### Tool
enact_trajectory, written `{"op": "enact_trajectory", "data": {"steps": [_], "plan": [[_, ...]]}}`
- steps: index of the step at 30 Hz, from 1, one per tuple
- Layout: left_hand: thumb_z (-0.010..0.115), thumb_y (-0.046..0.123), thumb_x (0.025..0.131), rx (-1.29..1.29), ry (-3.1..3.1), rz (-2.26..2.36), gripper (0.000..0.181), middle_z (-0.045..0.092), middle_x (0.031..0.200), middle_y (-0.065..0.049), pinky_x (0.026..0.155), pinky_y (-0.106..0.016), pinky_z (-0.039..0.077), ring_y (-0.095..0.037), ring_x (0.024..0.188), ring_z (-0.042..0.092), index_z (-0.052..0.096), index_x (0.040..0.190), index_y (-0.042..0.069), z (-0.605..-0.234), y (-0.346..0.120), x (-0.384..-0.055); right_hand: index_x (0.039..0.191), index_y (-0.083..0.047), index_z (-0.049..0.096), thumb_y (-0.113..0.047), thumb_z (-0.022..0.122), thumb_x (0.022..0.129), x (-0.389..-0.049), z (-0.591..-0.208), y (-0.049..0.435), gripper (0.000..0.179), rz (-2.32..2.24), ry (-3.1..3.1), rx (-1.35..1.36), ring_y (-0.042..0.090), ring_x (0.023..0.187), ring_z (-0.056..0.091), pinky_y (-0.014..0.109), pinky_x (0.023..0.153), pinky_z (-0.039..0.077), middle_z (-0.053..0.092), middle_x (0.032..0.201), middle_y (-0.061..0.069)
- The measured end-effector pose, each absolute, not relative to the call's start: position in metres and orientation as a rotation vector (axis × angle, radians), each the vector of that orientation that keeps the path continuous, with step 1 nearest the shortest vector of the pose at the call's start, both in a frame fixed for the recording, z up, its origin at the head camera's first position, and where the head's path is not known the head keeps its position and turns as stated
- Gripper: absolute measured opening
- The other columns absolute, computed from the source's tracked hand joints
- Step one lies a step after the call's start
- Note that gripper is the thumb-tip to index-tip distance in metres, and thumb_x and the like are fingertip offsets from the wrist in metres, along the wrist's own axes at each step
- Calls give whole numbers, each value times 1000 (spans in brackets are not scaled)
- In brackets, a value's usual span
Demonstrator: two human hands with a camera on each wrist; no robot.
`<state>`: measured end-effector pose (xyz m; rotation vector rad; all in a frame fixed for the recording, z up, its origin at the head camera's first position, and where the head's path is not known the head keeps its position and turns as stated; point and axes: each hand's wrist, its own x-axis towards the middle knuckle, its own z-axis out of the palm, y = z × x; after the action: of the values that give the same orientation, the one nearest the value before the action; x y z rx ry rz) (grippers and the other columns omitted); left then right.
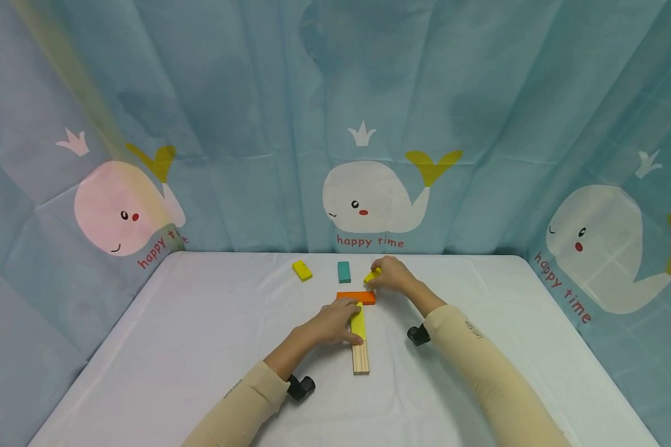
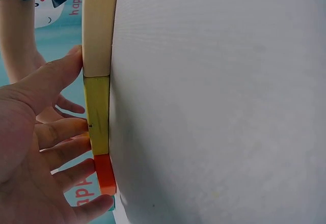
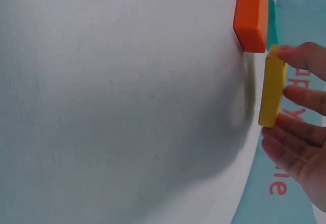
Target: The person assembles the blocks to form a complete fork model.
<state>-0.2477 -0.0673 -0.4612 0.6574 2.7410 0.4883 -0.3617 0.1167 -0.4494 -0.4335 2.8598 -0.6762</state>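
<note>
My right hand (image 1: 391, 274) pinches a yellow block (image 3: 272, 89) by its two ends, at the far side of the table. In the right wrist view this block is tilted, and its shadow lies apart from it. My left hand (image 1: 332, 323) rests its fingertips on another yellow block (image 1: 358, 324) and the orange block (image 1: 365, 297), fingers spread. Its thumb touches near the joint with a plain wooden block (image 1: 360, 361). Wooden and yellow blocks form a line end to end, and the orange one lies crosswise at the far end. Part of the orange block is hidden by fingers.
Beyond the orange block lie a teal block (image 1: 343, 272) and, farther left, a yellow block (image 1: 302, 270). A white cloth (image 1: 201, 347) covers the table. Behind it hangs a blue whale-print curtain (image 1: 246, 205). Black wrist cameras (image 1: 302, 388) stick out below both wrists.
</note>
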Motion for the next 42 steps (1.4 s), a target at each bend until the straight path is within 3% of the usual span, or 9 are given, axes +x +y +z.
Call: {"op": "enact_trajectory", "data": {"steps": [20, 42], "plan": [[77, 46, 80, 656, 2735, 501, 73, 45, 150, -7, 114, -48, 35, -24, 139, 39, 52, 140, 10, -463, -66, -247, 110, -4, 71, -30, 80, 80, -357, -455, 111, 41, -576, 2870, -443, 22, 88, 54, 37, 93, 53, 68, 103, 9], [77, 45, 81, 662, 2738, 505, 72, 45, 150, -7, 114, -47, 36, -24, 139, 39, 52, 139, 10, -461, -68, -247, 116, -5, 71, -21, 75, 84, -354, -462, 110, 36, -700, 2839, -314, 27, 104, 55, 44, 103, 47, 62, 119, 13]]}}
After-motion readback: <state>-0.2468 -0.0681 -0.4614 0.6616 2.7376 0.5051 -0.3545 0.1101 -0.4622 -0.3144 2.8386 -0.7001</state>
